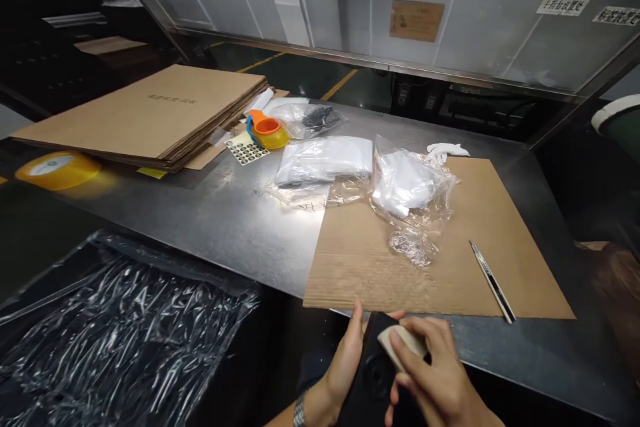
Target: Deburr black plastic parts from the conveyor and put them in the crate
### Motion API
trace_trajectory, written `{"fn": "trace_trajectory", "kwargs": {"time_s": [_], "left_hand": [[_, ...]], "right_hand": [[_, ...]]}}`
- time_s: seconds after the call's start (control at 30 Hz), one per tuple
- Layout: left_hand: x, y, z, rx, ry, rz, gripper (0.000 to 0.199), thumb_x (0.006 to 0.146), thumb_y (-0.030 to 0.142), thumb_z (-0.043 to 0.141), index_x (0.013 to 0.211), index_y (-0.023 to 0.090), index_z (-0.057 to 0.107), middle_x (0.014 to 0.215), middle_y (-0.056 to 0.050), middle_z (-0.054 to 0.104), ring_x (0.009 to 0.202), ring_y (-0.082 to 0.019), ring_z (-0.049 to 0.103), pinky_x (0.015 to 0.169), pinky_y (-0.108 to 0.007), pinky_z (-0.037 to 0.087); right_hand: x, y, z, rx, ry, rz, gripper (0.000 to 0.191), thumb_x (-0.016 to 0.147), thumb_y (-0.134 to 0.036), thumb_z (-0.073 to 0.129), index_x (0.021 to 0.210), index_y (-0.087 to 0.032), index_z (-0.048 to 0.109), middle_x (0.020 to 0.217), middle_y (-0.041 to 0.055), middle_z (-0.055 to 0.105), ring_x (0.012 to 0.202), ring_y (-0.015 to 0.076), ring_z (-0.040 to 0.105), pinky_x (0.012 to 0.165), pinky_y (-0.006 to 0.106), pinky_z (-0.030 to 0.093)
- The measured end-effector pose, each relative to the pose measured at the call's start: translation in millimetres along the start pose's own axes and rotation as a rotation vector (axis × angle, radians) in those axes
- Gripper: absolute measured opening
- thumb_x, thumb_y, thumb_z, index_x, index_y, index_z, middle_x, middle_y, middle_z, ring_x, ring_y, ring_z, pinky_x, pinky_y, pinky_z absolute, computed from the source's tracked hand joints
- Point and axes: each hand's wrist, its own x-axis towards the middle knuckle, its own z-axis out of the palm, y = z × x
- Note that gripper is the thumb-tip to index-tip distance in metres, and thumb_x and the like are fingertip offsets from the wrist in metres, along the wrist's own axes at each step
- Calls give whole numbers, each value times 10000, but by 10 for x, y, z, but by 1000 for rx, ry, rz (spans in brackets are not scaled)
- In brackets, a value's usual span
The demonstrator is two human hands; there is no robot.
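My left hand (pixel 344 361) grips a black object (pixel 367 383) with a round recess in its face, at the bottom of the view in front of the table edge. My right hand (pixel 443 367) is closed on a small beige pad (pixel 395 345) and presses it against the upper part of that black object. Whether the pad is cloth or sandpaper I cannot tell. A brown cardboard sheet (pixel 360 267) lies on the metal table just beyond both hands. The lower end of the black object runs out of the frame.
On the cardboard rest a slim knife (pixel 491 280) and a plastic bag with white sheets (pixel 405 187). Behind are a wrapped white pack (pixel 327 157), an orange tape dispenser (pixel 265 127), a stack of cardboard (pixel 165 113) and a tape roll (pixel 57 170). Black film (pixel 120 340) lies lower left.
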Motion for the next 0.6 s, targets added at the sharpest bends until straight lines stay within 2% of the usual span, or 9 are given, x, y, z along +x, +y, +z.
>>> {"fn": "trace_trajectory", "kwargs": {"time_s": [0.07, 0.13, 0.23, 0.3, 0.4, 0.47, 0.53, 0.6], "left_hand": [[9, -68, 18, -57, 98, 54, 674, 842, 653, 253, 851, 98, 635, 470, -43, 595, 405, -153, 590, 404, -217, 468], [5, -113, 15, -113, 123, 58, 622, 852, 611, 336, 679, 89, 627, 477, -45, 591, 445, -116, 593, 454, -170, 462], [-24, -122, -48, -43, -26, -174, 814, 775, 746, 207, 592, 68, 617, 434, -98, 577, 366, -153, 570, 359, -209, 426], [-49, -77, -88, -2, -69, -270, 880, 761, 760, 115, 674, 58, 637, 460, -108, 594, 338, -186, 570, 303, -240, 408], [-72, 50, -53, -46, 4, -152, 727, 829, 673, 166, 1078, 137, 588, 563, -51, 635, 378, -200, 601, 313, -256, 430], [-68, 135, 34, -80, 91, -36, 632, 860, 612, 230, 1244, 174, 475, 550, -26, 624, 376, -180, 589, 341, -235, 428], [-44, 181, 141, -105, 184, 58, 613, 878, 565, 254, 1269, 134, 445, 511, -23, 600, 370, -159, 567, 362, -209, 407], [-4, 174, 233, -136, 260, 150, 584, 888, 533, 253, 1244, 118, 458, 511, -26, 592, 374, -154, 557, 368, -206, 386]], "right_hand": [[64, -48, 101, 3, -57, -37, 507, 841, -88, 462, 1341, -153, 413, 1084, 153, 522, 978, 227, 498, 772, 385, 479], [98, -68, 114, 44, -111, -61, 504, 845, -115, 461, 1344, -161, 404, 1071, 146, 524, 943, 218, 499, 758, 381, 481], [71, 2, -45, 56, -194, -32, 533, 840, -98, 472, 1360, -172, 381, 1115, 146, 507, 986, 224, 489, 796, 388, 472], [-4, 78, -181, 22, -212, 22, 560, 837, -76, 477, 1374, -189, 364, 1137, 139, 502, 1016, 224, 485, 816, 385, 469], [-144, 96, -243, 15, -138, 95, 525, 855, -115, 482, 1364, -214, 392, 1145, 131, 507, 1035, 234, 496, 820, 388, 473], [-207, -8, -149, 64, -47, 184, 419, 883, -211, 486, 1298, -261, 478, 1117, 108, 537, 1012, 234, 531, 809, 384, 490], [-222, -178, 20, 116, 11, 301, 301, 883, -291, 516, 1180, -290, 563, 995, 72, 590, 892, 193, 599, 725, 301, 537], [-194, -349, 197, 142, 15, 394, 232, 851, -322, 577, 1077, -274, 589, 868, 46, 613, 731, 147, 633, 584, 201, 553]]}}
